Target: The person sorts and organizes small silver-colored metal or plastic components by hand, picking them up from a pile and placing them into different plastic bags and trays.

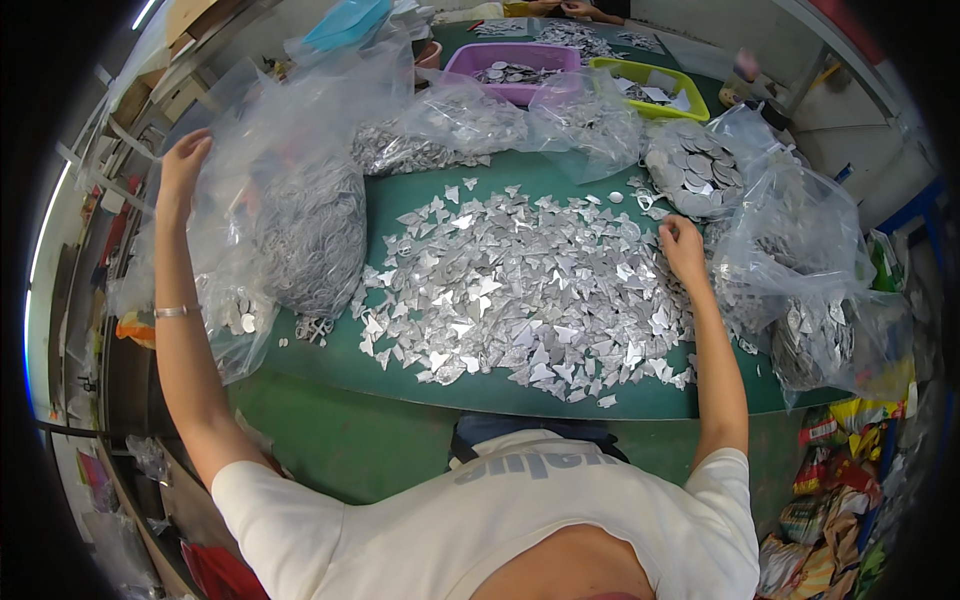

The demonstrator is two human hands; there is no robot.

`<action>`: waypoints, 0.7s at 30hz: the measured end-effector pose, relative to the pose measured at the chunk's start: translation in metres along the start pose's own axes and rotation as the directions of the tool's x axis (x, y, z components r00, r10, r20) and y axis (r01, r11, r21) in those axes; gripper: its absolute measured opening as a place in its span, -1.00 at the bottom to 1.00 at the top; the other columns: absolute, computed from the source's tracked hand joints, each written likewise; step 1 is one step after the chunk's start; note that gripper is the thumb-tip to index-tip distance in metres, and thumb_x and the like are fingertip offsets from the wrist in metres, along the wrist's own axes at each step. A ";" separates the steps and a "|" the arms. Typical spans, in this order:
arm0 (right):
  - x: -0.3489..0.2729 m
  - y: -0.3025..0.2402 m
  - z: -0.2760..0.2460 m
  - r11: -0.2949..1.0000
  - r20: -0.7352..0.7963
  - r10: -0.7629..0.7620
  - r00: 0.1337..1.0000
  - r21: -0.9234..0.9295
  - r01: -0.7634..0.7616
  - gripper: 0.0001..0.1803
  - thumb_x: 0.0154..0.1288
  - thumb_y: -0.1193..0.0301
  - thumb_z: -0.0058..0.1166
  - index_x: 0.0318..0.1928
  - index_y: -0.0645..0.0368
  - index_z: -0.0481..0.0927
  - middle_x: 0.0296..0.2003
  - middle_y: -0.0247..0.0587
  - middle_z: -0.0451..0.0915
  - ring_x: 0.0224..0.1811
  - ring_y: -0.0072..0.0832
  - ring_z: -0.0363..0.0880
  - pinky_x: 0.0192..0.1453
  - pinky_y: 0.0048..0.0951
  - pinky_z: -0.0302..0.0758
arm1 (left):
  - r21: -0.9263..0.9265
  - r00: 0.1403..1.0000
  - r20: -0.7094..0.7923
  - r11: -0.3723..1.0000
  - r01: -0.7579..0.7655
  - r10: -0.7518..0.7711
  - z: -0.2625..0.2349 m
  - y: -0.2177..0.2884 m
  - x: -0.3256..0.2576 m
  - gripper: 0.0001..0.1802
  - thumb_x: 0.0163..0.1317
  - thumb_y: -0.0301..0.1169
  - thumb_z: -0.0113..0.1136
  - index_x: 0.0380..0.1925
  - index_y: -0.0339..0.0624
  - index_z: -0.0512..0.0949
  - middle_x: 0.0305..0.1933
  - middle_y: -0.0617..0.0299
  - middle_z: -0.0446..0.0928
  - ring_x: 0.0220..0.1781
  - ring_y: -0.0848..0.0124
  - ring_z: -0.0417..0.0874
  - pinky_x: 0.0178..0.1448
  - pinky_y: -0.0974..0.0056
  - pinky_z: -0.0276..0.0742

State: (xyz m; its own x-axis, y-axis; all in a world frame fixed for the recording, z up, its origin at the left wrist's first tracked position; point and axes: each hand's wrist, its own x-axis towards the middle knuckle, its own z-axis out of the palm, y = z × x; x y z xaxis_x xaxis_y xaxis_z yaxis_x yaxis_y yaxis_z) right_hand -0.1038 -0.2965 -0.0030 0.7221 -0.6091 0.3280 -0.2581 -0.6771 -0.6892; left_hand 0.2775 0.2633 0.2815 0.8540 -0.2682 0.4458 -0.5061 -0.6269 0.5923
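A wide pile of flat silver metal pieces, many with pointed, winged outlines, covers the middle of the green table. At the left, my left hand is raised with curled fingers at the edge of a tall clear plastic bag and appears to grip its film. Grey looped metal parts fill that bag's lower part. My right hand is over the pile's right edge, fingers bent together; whatever they hold is hidden. Just beyond it lies a clear bag of round silver discs.
Bags of metal parts line the table's far side. Behind them stand a purple basin and a yellow-green basin. More filled bags crowd the right edge. Another person's hands show at the far end. Colourful packages lie at lower right.
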 end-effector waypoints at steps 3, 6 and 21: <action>0.012 0.010 -0.002 0.962 -0.330 -0.080 0.940 -0.274 -0.014 -0.50 -0.02 0.52 0.18 -0.01 0.33 0.37 -0.06 0.08 0.37 -0.06 -0.06 0.36 0.03 -0.22 0.32 | 0.207 0.798 -0.444 0.913 -0.352 0.408 0.048 0.071 -0.048 -0.72 0.15 -0.47 0.07 -0.10 -0.14 0.54 -0.01 0.10 0.45 0.06 0.27 0.46 0.05 0.29 0.40; 0.016 -0.018 -0.006 0.888 -0.386 -0.139 0.912 -0.456 -0.058 -0.19 -0.18 0.55 0.28 0.18 0.16 0.23 0.17 0.10 0.17 0.17 0.09 0.15 0.23 -0.11 0.16 | 0.408 0.485 -0.470 0.669 -0.621 0.737 0.084 0.137 -0.107 -0.72 0.02 -0.66 0.08 -0.22 -0.23 0.54 -0.08 0.08 0.45 0.02 0.22 0.46 0.04 0.24 0.39; 0.056 -0.023 -0.029 0.459 0.096 0.026 0.995 -0.885 0.074 -0.32 -0.23 0.01 0.31 -0.12 0.20 0.50 -0.18 -0.15 0.53 0.00 -0.19 0.41 0.03 0.00 0.27 | -0.590 0.685 0.350 0.718 -0.369 0.639 0.366 0.191 -0.197 -0.64 0.06 -0.45 0.18 -0.12 -0.35 0.43 -0.04 -0.11 0.40 0.01 -0.01 0.44 0.10 0.14 0.35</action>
State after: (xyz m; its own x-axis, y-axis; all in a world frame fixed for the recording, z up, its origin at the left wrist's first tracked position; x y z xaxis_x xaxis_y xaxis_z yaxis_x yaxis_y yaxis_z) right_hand -0.0759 -0.3267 0.0498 0.7736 -0.5838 0.2462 -0.6335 -0.7213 0.2801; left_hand 0.0564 -0.0710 0.0611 0.3035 -0.8404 0.4491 -0.7498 0.0802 0.6568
